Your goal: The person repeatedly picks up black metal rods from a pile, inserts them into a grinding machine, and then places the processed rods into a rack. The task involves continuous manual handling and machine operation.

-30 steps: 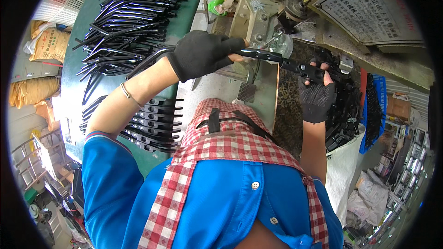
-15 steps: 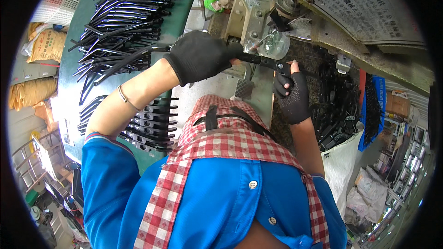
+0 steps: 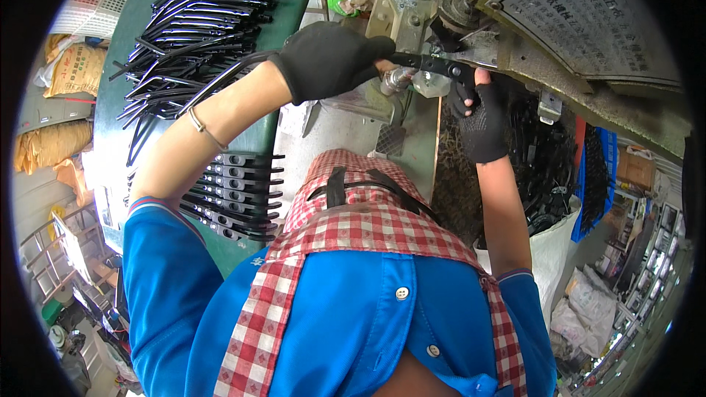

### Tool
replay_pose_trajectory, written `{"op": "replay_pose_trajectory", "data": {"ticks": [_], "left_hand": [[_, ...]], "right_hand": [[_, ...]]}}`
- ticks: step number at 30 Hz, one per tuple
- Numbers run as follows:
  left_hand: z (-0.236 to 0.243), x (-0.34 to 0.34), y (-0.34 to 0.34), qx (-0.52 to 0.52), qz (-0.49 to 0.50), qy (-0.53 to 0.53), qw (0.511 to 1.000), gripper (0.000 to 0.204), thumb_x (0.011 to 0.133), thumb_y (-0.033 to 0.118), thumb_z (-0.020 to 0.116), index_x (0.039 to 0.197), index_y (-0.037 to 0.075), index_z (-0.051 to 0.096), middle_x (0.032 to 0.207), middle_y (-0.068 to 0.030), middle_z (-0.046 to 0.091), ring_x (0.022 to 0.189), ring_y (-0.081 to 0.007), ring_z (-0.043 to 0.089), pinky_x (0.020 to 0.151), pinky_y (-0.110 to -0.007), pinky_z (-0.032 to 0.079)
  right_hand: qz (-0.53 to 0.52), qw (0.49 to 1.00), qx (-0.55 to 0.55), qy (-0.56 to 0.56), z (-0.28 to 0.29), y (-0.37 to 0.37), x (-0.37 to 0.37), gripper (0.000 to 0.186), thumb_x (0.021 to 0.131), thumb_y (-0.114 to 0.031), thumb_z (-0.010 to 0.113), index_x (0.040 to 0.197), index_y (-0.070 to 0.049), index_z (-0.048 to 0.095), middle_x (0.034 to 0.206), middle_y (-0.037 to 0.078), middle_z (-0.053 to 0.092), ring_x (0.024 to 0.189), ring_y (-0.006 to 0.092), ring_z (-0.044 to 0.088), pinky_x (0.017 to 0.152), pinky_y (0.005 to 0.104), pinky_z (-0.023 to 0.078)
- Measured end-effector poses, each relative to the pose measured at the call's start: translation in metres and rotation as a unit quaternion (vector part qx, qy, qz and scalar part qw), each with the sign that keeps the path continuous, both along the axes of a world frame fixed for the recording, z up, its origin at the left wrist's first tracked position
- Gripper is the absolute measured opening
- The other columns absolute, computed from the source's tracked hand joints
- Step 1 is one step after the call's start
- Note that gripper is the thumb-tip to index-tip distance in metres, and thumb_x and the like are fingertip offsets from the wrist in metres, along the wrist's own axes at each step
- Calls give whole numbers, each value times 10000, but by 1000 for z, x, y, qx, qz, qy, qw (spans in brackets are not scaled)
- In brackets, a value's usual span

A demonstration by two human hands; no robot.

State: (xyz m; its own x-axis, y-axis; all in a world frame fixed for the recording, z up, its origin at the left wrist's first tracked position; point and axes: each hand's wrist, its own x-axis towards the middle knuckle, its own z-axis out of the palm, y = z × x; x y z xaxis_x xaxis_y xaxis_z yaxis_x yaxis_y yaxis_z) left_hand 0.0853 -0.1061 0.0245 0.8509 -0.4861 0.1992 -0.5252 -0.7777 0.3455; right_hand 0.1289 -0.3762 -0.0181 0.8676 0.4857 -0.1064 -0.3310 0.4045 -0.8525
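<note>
My left hand (image 3: 331, 62), in a black glove, is closed around a long black metal arm (image 3: 430, 65). The arm's thin rod trails leftward over my left forearm, and its thicker end with round holes points right. At that end my right hand (image 3: 483, 123), in a black fingerless glove, grips the arm with the thumb up and the fingers curled. The holed end is at the metal fixture (image 3: 401, 18) of a machine, above a clear rounded piece (image 3: 432, 84). Whether the arm touches the fixture cannot be made out.
On the left, a green table (image 3: 294, 22) bears a pile of black rods (image 3: 213, 22) and a row of holed black arms (image 3: 239, 195). The machine's heavy body (image 3: 507, 51) overhangs at right. Below it are a white sack (image 3: 544, 239) of black parts and a blue crate (image 3: 607, 151). A pedal (image 3: 390, 140) shows below.
Both hands have carried the black arm up and to the right, closer to the machine's fixture. The rod's trailing end has swung along over the left forearm.
</note>
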Motion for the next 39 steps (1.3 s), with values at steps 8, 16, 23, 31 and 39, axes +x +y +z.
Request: {"op": "replay_pose_trajectory", "data": {"ticks": [8,16,23,31,39], "left_hand": [[5,21,3,-3,-20,49,999,336,927,359,526,1103,82,599,656,-192,587,631,-370,598,600,-469,451],[1,28,3,-2,-32,65,997,312,926,344,520,1111,106,599,682,-178,609,653,-366,617,616,-464,468],[-8,28,1,60,-13,64,996,240,895,288,538,1101,171,572,714,-164,626,689,-380,628,644,-493,482],[-20,26,0,85,-10,71,994,269,922,318,499,1098,122,556,783,-181,640,759,-378,635,684,-481,490],[-4,31,-6,158,-38,11,987,223,911,313,518,1031,135,579,749,-142,647,715,-352,647,653,-469,499]], "right_hand": [[-10,998,39,49,-17,-2,8,186,928,-245,546,814,-113,482,592,-22,396,450,70,339,439,228,253],[-98,992,29,78,-11,9,6,209,911,-266,581,778,-142,479,536,-14,376,390,79,299,401,230,223],[-146,982,4,120,-23,19,13,195,907,-256,563,762,-140,503,521,-26,367,392,78,300,398,240,219],[-166,981,-13,100,-39,18,8,343,884,-253,576,1180,-80,574,552,-26,343,423,85,307,421,222,259],[-158,978,37,133,-66,13,7,285,911,-270,544,1153,-168,433,515,-25,341,423,98,309,438,254,257]]}}
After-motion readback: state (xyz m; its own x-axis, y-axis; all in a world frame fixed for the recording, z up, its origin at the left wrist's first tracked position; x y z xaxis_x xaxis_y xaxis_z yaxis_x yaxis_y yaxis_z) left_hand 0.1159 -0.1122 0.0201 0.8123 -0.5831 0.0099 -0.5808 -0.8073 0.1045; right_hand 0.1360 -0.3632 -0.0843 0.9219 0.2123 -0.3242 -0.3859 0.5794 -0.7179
